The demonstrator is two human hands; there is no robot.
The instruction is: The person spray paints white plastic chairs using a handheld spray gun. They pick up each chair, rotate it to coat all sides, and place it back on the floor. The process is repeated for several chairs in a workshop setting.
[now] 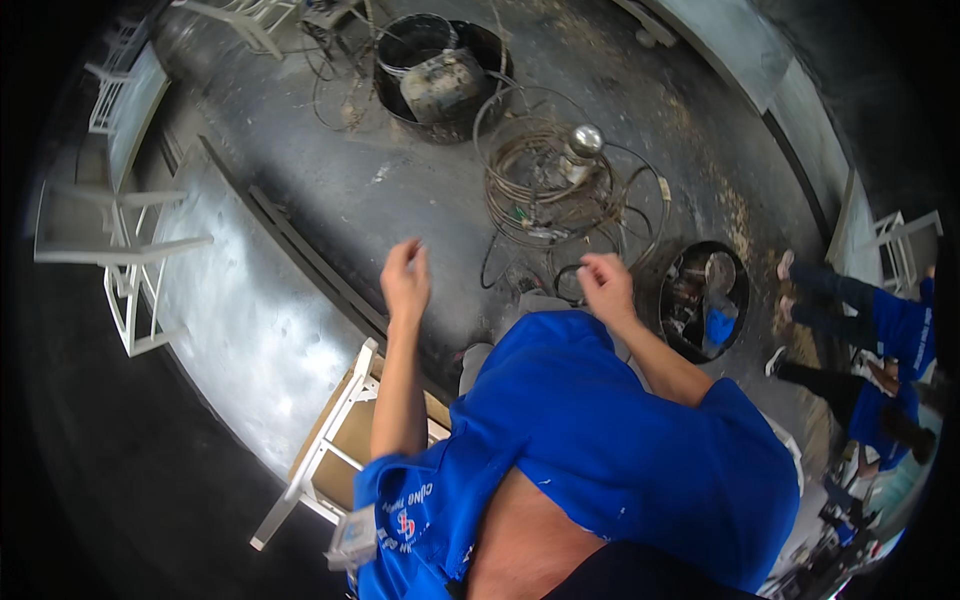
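Raised out in front of me, my left hand [405,282] has its fingers bent and drawn together above the grey floor; whatever it may pinch is too small to make out. My right hand [607,288] is also closed, thumb and fingertips together, by a dark hose loop at the near side of the coil. Whether it grips anything there I cannot tell. Beyond it lies a coil of brown hose [520,190] with a shiny metal spray-gun-like cup [584,142] resting on it. My knees and feet show partly between the hands.
A black round bin [706,330] with rubbish and something blue stands right of my right hand. Farther off is a black tub [480,125] with a bucket and dirty container. White chair frames [130,255] stand left, another [325,450] beside me. Two people [880,410] in blue are right.
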